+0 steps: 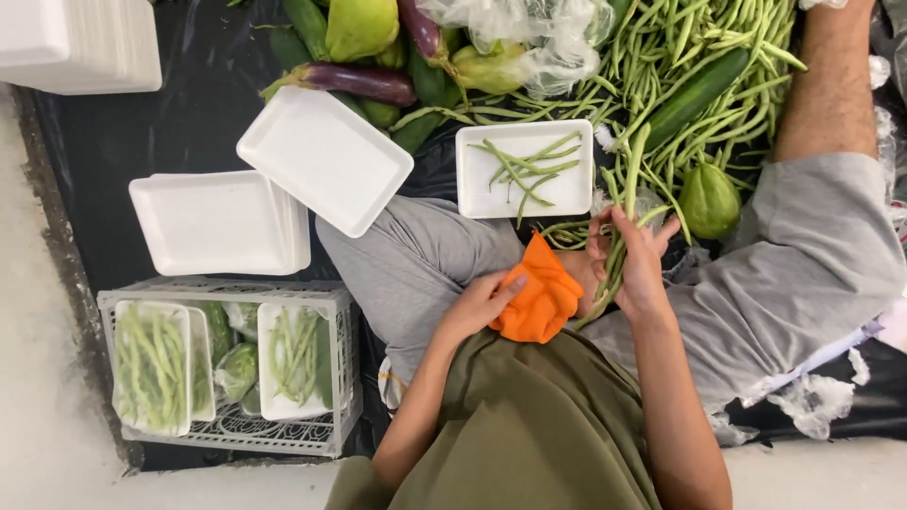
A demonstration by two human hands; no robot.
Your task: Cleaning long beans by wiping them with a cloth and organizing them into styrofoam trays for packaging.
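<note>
The person sits on the floor with legs spread, looking down at both hands in the lap. The right hand [635,264] is closed in a grip around a small bunch of green beans [614,269], the pods running up toward 12 o'clock and down past the palm. The left hand [482,302] lies with fingers loosely extended, fingertips touching an orange cloth [540,297] that rests on the lap (it holds nothing firmly, as far as can be seen).

Just above the hands, at 12 o'clock, a white foam tray [567,194] holds a few loose beans. Beyond it, toward 1 o'clock, lies a large heap of beans [661,57] with a dark cucumber [694,94] across it and a pale green gourd [709,200] beside the right knee. At 11 o'clock sit purple eggplants [364,82] among other green vegetables on a black plastic sheet [170,123].

To the left, toward 10 o'clock, an empty tray [326,156] leans over a stack of empty trays [217,222]. At 8 o'clock a white plastic crate [227,430] holds wrapped trays of beans [151,368].
</note>
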